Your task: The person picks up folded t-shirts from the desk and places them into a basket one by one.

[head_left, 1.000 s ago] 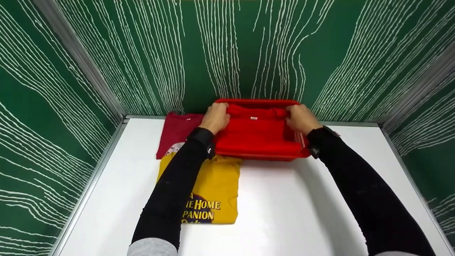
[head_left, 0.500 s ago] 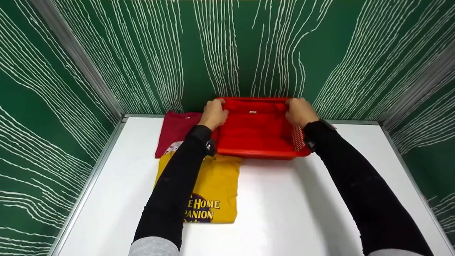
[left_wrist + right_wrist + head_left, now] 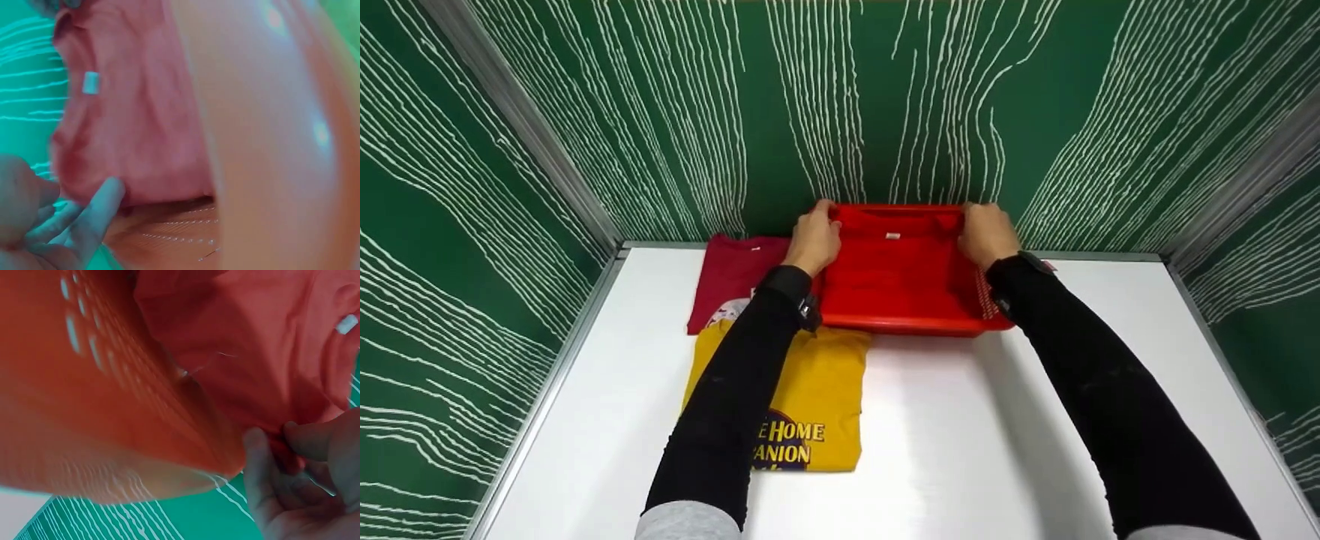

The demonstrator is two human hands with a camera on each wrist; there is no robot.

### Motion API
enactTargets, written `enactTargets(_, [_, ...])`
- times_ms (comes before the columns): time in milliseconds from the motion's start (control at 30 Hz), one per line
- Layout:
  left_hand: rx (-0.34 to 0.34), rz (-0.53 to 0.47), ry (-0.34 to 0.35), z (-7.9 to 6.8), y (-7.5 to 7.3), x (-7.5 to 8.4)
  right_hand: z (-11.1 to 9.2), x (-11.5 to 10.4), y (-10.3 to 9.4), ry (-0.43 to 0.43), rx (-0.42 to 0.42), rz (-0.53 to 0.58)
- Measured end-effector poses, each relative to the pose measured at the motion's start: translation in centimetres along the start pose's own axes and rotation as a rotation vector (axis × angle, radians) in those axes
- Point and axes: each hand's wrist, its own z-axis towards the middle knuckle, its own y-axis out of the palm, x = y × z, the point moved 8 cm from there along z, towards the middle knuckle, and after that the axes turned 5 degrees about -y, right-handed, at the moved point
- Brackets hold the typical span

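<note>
A red T-shirt (image 3: 896, 270) with a white neck label (image 3: 892, 235) lies folded inside a red plastic basket (image 3: 915, 325) with perforated sides. My left hand (image 3: 814, 241) is at the basket's far left corner. In the left wrist view a straight finger (image 3: 104, 202) touches the shirt's shoulder, with the thumb apart from it. At the far right corner is my right hand (image 3: 988, 234). Its thumb and forefinger pinch a bunched corner of the shirt in the right wrist view, beside the basket's end wall (image 3: 169, 410).
A folded yellow T-shirt (image 3: 832, 382) with printed lettering lies in front of the basket, partly under my left forearm. Behind it is a folded dark red T-shirt (image 3: 727, 274). A green wall (image 3: 885, 97) with white lines rises behind the white table (image 3: 937, 435).
The red T-shirt's front part has sunk down into the basket. Both hands have shifted slightly toward the back wall, the right one also a little leftward.
</note>
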Motion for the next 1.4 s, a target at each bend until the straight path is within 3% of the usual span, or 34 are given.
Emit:
enactTargets(233, [-0.054, 0.111, 0.104, -1.3, 0.5, 0.9, -1.5, -1.7, 0.9, -0.061, -0.096, 0.067])
enactTargets(367, [-0.115, 0.145, 0.197, -3.2, 0.6, 2.1, -3.1, -2.9, 1.1, -0.123, -0.247, 0.049])
enactTargets(533, [-0.219, 0.178, 0.265, -6.1, 1.4, 2.5, -5.9, -3.9, 1.8, -0.212, -0.474, 0.02])
enactTargets(667, [-0.353, 0.184, 0.291, -8.1, 2.7, 2.3, -7.8, -4.0, 2.4, -0.261, -0.55, 0.024])
enactTargets(833, [-0.509, 0.234, 0.261, -9.7, 4.2, 1.4, -9.4, -3.6, 3.6, -0.275, -0.611, 0.022])
enactTargets(1033, [-0.587, 0.247, 0.169, -10.7, 5.0, 0.3, -10.5, -2.3, 5.5, -0.105, -0.713, 0.014])
enactTargets(1133, [-0.598, 0.277, 0.175, -11.3, 5.3, 0.4, -10.6, -2.4, 6.0, -0.066, -0.716, 0.006])
enactTargets(1233, [-0.531, 0.303, 0.237, -12.0, 4.9, 1.4, -10.4, -3.3, 5.8, -0.105, -0.671, 0.007])
enactTargets(1300, [-0.441, 0.303, 0.292, -12.4, 4.2, 2.3, -10.1, -4.3, 5.1, -0.17, -0.582, 0.026])
enactTargets(1400, [-0.285, 0.233, 0.352, -13.2, 2.9, 3.6, -9.9, -6.3, 2.7, -0.291, -0.358, 0.099])
